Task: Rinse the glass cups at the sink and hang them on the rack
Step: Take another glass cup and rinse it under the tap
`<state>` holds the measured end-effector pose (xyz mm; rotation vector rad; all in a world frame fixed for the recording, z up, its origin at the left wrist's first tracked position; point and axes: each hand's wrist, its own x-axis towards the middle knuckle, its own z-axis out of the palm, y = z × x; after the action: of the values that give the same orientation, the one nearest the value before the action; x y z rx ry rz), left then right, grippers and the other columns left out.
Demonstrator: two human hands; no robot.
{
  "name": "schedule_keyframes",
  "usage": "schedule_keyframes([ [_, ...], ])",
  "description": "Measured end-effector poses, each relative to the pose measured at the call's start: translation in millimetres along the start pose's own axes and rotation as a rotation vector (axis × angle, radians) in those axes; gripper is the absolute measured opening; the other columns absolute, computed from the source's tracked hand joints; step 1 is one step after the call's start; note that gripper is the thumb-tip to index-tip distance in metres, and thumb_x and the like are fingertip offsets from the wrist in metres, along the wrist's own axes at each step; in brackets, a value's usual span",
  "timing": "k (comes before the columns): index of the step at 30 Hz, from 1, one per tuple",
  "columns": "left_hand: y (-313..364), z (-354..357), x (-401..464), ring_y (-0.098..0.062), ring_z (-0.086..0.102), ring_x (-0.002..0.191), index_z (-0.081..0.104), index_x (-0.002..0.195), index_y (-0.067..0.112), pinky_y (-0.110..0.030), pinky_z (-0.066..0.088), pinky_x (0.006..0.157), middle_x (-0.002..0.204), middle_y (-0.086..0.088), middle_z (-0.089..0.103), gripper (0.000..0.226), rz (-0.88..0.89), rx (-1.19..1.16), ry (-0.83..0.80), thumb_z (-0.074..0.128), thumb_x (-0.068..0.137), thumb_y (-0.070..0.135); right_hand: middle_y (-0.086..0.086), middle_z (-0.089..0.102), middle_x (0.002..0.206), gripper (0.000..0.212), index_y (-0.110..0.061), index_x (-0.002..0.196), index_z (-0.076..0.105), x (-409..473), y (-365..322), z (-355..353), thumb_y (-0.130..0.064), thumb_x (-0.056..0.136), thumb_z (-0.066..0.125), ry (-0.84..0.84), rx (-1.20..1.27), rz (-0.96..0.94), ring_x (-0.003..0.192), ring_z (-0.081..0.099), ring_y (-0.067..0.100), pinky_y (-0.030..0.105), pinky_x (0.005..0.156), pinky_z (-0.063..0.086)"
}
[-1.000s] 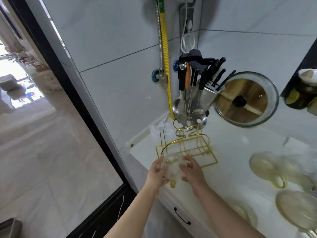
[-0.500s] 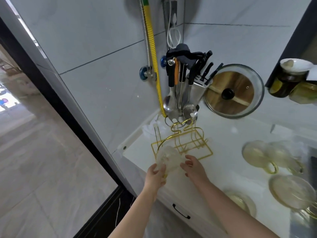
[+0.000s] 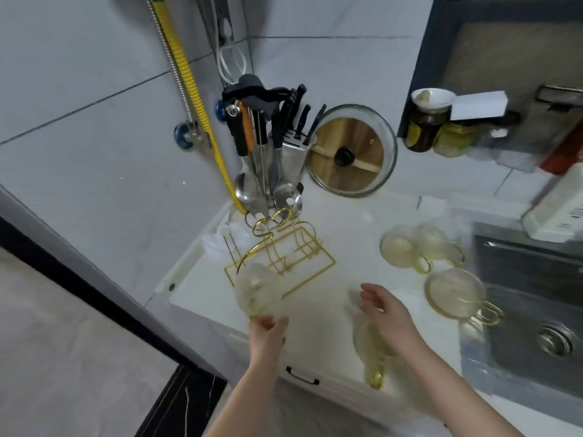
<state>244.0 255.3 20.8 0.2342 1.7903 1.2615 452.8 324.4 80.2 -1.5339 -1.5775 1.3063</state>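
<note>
A gold wire rack point(image 3: 285, 254) stands on the white counter point(image 3: 315, 298) near the corner. One clear glass cup point(image 3: 258, 290) sits mouth-down over the rack's near-left peg, and my left hand point(image 3: 268, 334) holds its lower edge. My right hand point(image 3: 383, 310) hovers with fingers spread, above another glass cup point(image 3: 370, 357) that lies on the counter by the front edge. Three more cups with yellow handles wait near the sink: two point(image 3: 398, 249) point(image 3: 437, 242) side by side and one point(image 3: 454, 293) at the sink's point(image 3: 536, 313) left rim.
A utensil holder and knife block point(image 3: 271, 146) stand in the corner behind the rack, with a glass pot lid point(image 3: 351, 151) leaning on the wall. A yellow hose point(image 3: 202, 105) runs down the wall. Jars point(image 3: 440, 130) sit on the right ledge. Floor drops off left of the counter.
My right hand has let go of the cup on the rack and moved right over the counter. The left hand stays on the cup. The camera has turned right, showing the sink.
</note>
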Motion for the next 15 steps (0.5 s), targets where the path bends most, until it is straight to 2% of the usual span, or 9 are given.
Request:
schedule_keyframes([
  [3,-4.0,29.6,-9.7,-0.019,0.056,0.080,0.054,0.101,0.012,-0.026,0.050,0.064,0.096,-0.006,0.057,0.022,0.013,0.144,-0.207,0.069,0.084,0.011,0.003,0.064,0.113,0.027,-0.012,0.117,0.060,-9.1,19.4,-26.1,-0.005,0.091,0.056,0.135,0.031,0.012,0.099,0.059,0.016,0.017,0.084,0.041],
  [5,-8.1,49.8,-16.3,-0.015,0.056,0.083,0.056,0.105,0.017,-0.024,0.050,0.066,0.098,-0.001,0.057,0.025,0.082,0.294,-0.365,0.069,0.084,0.011,0.003,0.063,0.116,0.028,-0.013,0.118,0.059,-15.8,31.5,-40.0,-0.005,0.091,0.056,0.150,0.030,0.029,0.104,0.058,0.015,0.024,0.089,0.042],
  [7,-13.1,67.9,-23.6,-0.013,0.055,0.091,0.057,0.111,0.023,-0.021,0.049,0.069,0.103,0.004,0.055,0.034,0.155,0.418,-0.504,0.072,0.081,0.012,0.002,0.060,0.121,0.034,-0.014,0.121,0.056,-22.6,45.5,-49.7,-0.003,0.089,0.058,0.113,0.012,0.055,0.116,0.055,0.018,0.027,0.096,0.041],
  [10,-19.9,88.4,-30.2,-0.016,0.051,0.097,0.056,0.120,0.021,-0.021,0.047,0.075,0.114,-0.001,0.051,0.045,0.192,0.450,-0.621,0.072,0.081,0.006,-0.003,0.051,0.131,0.049,-0.016,0.132,0.048,-35.2,60.0,-56.0,-0.004,0.087,0.062,0.007,0.029,0.132,0.128,0.044,0.013,0.024,0.103,0.033],
  [13,-18.0,96.1,-33.9,-0.013,0.052,0.090,0.050,0.130,0.016,-0.014,0.046,0.059,0.118,-0.002,0.048,0.048,0.119,0.448,-0.668,0.065,0.087,0.005,-0.008,0.043,0.135,0.070,-0.024,0.141,0.035,-46.3,68.3,-52.4,-0.008,0.083,0.069,-0.134,0.145,0.194,0.128,0.036,0.007,0.023,0.104,0.031],
  [15,-18.2,95.4,-34.6,-0.012,0.050,0.086,0.045,0.135,0.017,-0.018,0.042,0.061,0.108,-0.001,0.051,0.048,0.043,0.419,-0.704,0.061,0.090,0.009,-0.012,0.038,0.136,0.078,-0.029,0.144,0.026,-50.7,72.1,-47.2,-0.011,0.082,0.071,-0.158,0.206,0.217,0.127,0.035,0.004,0.021,0.101,0.031],
])
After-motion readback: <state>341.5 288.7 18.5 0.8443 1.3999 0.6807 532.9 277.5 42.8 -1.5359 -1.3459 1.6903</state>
